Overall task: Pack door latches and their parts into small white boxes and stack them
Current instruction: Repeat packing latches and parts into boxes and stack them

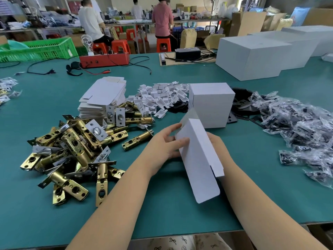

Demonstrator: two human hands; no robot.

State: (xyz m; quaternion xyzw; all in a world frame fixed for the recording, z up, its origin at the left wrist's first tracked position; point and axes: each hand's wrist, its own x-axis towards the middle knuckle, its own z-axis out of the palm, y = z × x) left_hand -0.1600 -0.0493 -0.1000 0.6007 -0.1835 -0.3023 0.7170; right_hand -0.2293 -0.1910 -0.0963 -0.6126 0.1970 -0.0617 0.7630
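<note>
Head view — two hands (166, 141) hold one white box (198, 159) — one stack (212, 103) behind.

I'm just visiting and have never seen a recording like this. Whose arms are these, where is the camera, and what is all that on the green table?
There is no machine: a person wears a camera on the head, looking down at their own arms. Both the left hand and the right hand hold a small white box, still open at its end. On the green table lie a pile of brass door latches, a stack of flat unfolded boxes, white plastic pieces, bagged dark parts and a block of finished boxes. Other workers stand behind.
</note>
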